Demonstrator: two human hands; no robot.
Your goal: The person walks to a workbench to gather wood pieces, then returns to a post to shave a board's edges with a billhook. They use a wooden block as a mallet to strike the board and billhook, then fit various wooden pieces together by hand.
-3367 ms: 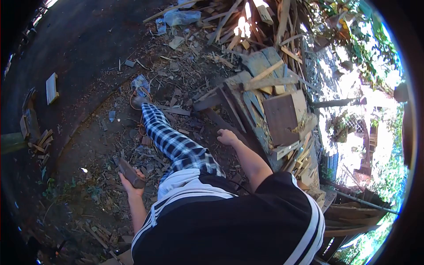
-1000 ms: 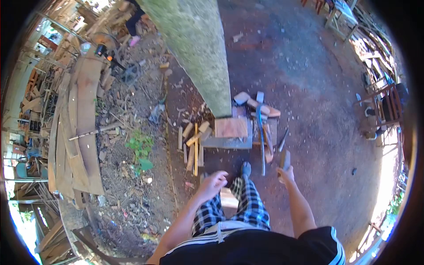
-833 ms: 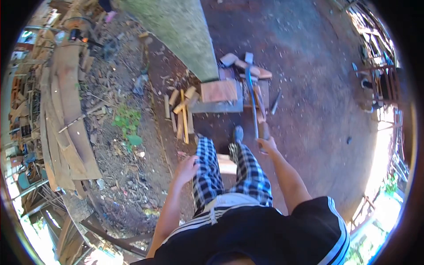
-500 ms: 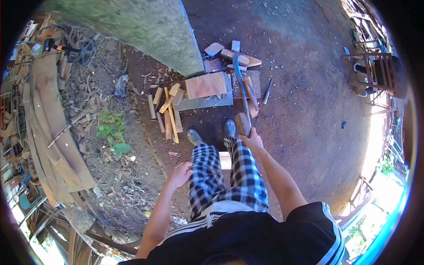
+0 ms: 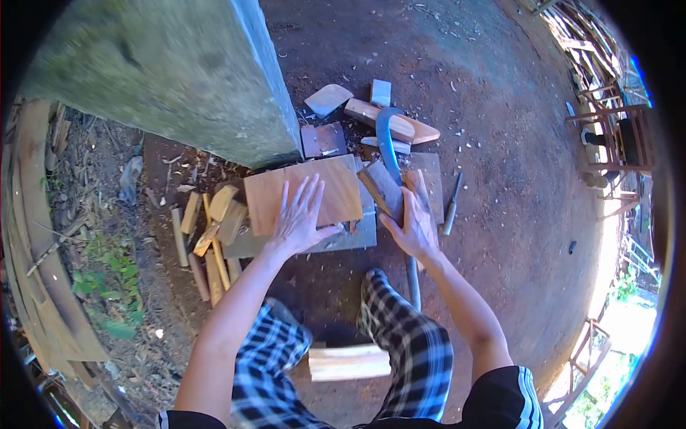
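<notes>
My left hand lies flat, fingers spread, on a reddish-brown wooden board that rests on a grey slab. My right hand grips a dark piece of wood, holding it tilted just right of the board, over the slab's right end. A blue curved tool handle runs from the offcuts past my right hand toward my knee. I am crouched low, with my checked trouser legs on either side of a pale wooden block.
A large concrete pillar stands close at the upper left. Split sticks lie left of the slab, and wood offcuts lie beyond it. A slim metal tool lies on the dirt at right. Chairs stand at the far right.
I walked from the scrap pile to the pillar, carrying the dark wood piece in my right hand. I have crouched down; my left hand now rests on the board.
</notes>
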